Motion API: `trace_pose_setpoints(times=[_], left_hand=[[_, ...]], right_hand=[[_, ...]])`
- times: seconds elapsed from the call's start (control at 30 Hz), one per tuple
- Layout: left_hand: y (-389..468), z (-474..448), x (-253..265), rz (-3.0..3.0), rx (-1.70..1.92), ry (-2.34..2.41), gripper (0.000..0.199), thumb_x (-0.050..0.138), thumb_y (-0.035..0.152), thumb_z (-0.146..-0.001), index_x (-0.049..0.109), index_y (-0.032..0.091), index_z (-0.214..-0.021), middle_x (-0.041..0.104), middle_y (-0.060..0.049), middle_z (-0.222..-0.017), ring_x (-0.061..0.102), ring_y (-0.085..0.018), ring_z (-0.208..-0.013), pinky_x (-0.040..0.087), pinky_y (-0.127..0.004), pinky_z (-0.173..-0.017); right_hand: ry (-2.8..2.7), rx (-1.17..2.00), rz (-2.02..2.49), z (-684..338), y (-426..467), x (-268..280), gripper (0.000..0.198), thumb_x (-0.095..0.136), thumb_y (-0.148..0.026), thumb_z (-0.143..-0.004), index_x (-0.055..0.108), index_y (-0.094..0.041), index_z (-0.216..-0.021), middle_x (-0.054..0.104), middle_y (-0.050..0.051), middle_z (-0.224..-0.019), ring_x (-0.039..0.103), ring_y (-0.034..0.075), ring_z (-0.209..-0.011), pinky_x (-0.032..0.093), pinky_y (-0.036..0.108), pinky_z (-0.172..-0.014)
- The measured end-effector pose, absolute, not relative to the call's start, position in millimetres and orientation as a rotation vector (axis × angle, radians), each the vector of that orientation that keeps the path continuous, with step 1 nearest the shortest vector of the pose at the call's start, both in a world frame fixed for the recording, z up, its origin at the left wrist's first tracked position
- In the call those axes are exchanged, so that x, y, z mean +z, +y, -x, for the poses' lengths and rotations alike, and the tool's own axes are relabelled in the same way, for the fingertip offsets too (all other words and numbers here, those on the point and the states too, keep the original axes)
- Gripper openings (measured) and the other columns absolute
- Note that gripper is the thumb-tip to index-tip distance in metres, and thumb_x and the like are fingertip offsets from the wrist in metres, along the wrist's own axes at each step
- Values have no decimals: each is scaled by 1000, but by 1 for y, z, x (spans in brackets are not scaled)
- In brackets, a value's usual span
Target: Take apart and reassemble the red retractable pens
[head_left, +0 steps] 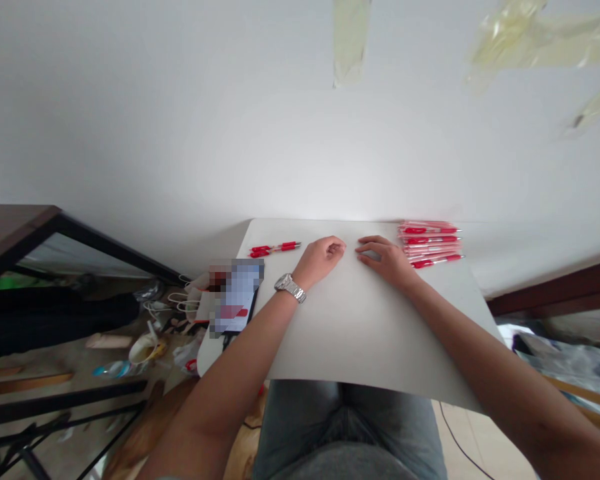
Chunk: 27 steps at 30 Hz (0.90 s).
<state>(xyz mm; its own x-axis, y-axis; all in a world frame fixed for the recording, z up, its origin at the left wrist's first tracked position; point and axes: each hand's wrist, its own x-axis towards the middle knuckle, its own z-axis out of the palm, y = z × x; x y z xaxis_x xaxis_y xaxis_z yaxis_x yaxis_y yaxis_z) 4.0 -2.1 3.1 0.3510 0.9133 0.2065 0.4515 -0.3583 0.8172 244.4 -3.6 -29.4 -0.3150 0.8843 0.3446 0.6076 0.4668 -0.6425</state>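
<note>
Occupying centre: white tabletop [350, 333]. Right hand [386, 259] over it, fingers loosely parted; left hand [324, 257] curled, contents cannot be told. Pile of red pens [433, 240] just beside right hand; two red pens [289, 246] left of left hand.

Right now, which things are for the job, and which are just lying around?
Probably for the job:
red pens beyond the left hand
pile of pens beside the right hand
white table

Seemingly just lying around:
phone at the table's left side
bottle on the floor
</note>
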Motion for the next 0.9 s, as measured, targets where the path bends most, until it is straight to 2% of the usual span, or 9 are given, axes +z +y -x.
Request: trace_pose_setpoints(times=[0.37, 0.5, 0.63, 0.9], left_hand=[[24, 69, 43, -2250, 709, 1314, 26, 56, 34, -96, 74, 23, -111, 75, -7, -116, 71, -20, -98, 57, -33, -91], [38, 104, 52, -2290, 492, 1446, 26, 61, 38, -91, 74, 22, -107, 75, -6, -105, 71, -20, -91, 56, -32, -86], [47, 128, 52, -2312, 330, 1478, 28, 63, 44, -88, 74, 23, -102, 76, -6, -105, 71, -20, -92, 55, -30, -87], [53, 138, 52, -2271, 204, 1496, 28, 69, 49, -81, 76, 24, -93, 79, -5, -98, 71, -21, -87, 55, -29, -80]], right_hand=[[-2023, 531, 1220, -244, -4, -29, 18, 69, -33, -94, 80, -28, -107, 72, 7, -128, 71, 27, -115, 57, 45, -104], [-2029, 526, 1219, -244, -4, -30, 18, 69, -32, -94, 80, -28, -107, 72, 7, -128, 71, 27, -114, 57, 44, -103], [-2027, 513, 1198, -244, -3, -31, 18, 67, -33, -95, 80, -27, -107, 72, 8, -126, 71, 26, -113, 57, 44, -102], [-2012, 499, 1189, -242, -5, -30, 17, 66, -34, -96, 80, -27, -104, 73, 7, -123, 72, 26, -111, 58, 43, -100]])
